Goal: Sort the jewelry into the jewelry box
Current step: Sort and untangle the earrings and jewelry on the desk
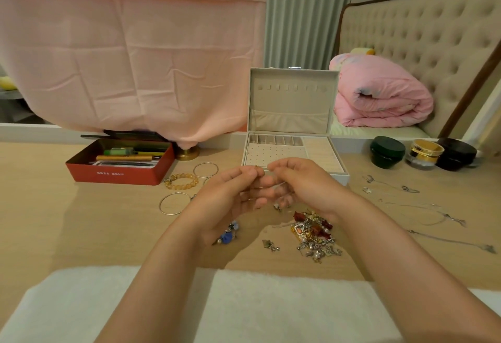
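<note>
The white jewelry box [337,173] stands open at the back of the table, lid upright. Just in front of it my left hand [230,196] and my right hand [306,182] meet fingertip to fingertip, both pinching a small thin piece of jewelry [260,173], too small to identify; a fine chain seems to hang from it. Below my right wrist lies a tangled jewelry pile [314,234]. A blue beaded piece [227,235] lies under my left wrist. Silver bangles [173,203] [206,170] and an amber bead bracelet [181,181] lie to the left.
A red tin [119,173] of pens sits at the left. Three cosmetic jars [387,151] stand at the right. Thin silver necklaces [423,207] are spread on the right of the table. A white cloth [244,310] covers the near edge.
</note>
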